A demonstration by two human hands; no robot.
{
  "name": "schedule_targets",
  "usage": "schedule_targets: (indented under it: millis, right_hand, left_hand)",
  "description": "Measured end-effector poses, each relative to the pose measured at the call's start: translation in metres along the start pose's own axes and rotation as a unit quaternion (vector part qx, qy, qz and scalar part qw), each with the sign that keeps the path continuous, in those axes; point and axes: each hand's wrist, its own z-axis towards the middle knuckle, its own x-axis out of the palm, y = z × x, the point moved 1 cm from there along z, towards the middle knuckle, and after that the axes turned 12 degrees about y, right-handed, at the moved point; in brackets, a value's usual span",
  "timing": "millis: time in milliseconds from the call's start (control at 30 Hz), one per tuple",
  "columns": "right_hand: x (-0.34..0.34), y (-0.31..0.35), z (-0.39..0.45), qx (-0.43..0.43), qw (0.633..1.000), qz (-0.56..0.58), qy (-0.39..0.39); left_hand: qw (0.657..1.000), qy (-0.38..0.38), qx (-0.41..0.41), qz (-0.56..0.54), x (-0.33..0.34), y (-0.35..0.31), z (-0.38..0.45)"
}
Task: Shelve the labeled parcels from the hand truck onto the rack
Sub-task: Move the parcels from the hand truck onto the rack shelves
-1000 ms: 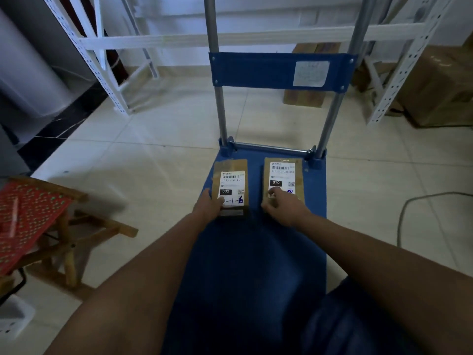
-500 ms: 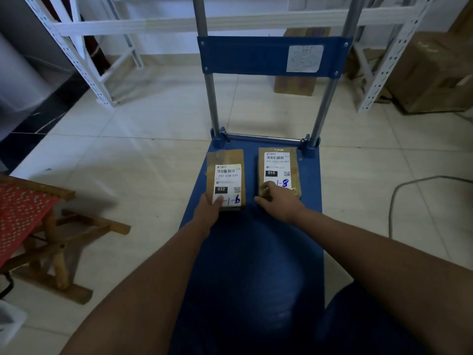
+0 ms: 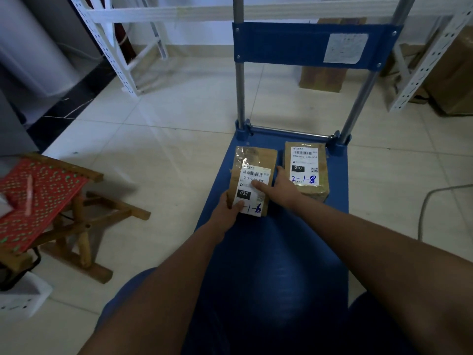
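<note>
Two brown parcels lie side by side at the far end of the blue hand truck deck (image 3: 268, 265). The left parcel (image 3: 256, 157) carries a white label marked 032. The right parcel (image 3: 305, 162) is marked 010 and has "2-1-8" handwritten on it. My left hand (image 3: 227, 208) grips the near left corner of the 032 parcel, thumb on its label. My right hand (image 3: 281, 188) holds the same parcel's right edge, with its thumb on the label and its fingers in the gap between the parcels. The white rack (image 3: 112, 47) stands beyond the truck.
The truck's upright handle with its blue panel (image 3: 294, 44) rises just behind the parcels. A wooden stool with a red woven seat (image 3: 38, 196) stands at the left. Cardboard boxes (image 3: 322, 78) sit on the tiled floor under the rack. A grey cable (image 3: 425, 201) lies to the right.
My right hand left the 010 parcel and moved left onto the 032 parcel's right edge. My left hand kept its hold on the 032 parcel. The view tilted down and closer.
</note>
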Motion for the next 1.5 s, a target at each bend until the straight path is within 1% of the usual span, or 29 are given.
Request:
schedule_targets:
  millis: [67,167,433,567,767,900,1000,1133,1267,1500]
  right_hand:
    - [0.002,-0.002,0.004,-0.004,0.999,0.032,0.015]
    - [0.004,-0.005,0.008,-0.002,0.998,0.048,0.033]
    - [0.005,-0.013,0.017,-0.006,0.991,0.122,0.050]
    - [0.008,-0.015,0.018,-0.007,0.994,0.110,0.027]
    - [0.012,-0.010,0.019,-0.018,0.998,0.052,0.002]
    - [0.007,0.001,0.016,-0.020,0.998,0.055,0.008]
    - [0.003,0.024,-0.001,-0.007,0.998,0.058,0.021]
    - [-0.005,0.070,-0.045,0.027,0.998,0.046,0.034]
    - [-0.018,0.130,-0.092,0.050,0.997,0.029,0.051]
    - [-0.043,0.257,-0.166,0.054,0.996,-0.014,0.071]
  left_hand:
    - [1.000,0.012,-0.002,-0.001,-0.004,-0.001,-0.003]
    - [1.000,0.028,-0.007,0.003,-0.007,-0.001,-0.006]
    - [0.997,0.050,-0.048,0.035,-0.015,-0.004,-0.009]
    - [0.995,0.044,-0.061,0.070,-0.022,-0.008,-0.011]
    - [0.989,0.038,-0.061,0.131,-0.028,-0.024,-0.016]
    - [0.987,0.031,-0.056,0.150,-0.036,-0.040,-0.025]
    - [0.982,0.020,-0.066,0.175,-0.045,-0.064,-0.048]
    - [0.974,0.028,-0.106,0.199,-0.058,-0.111,-0.095]
    - [0.971,0.020,-0.116,0.210,-0.072,-0.169,-0.145]
    - [0.966,0.000,-0.112,0.232,-0.104,-0.279,-0.239]
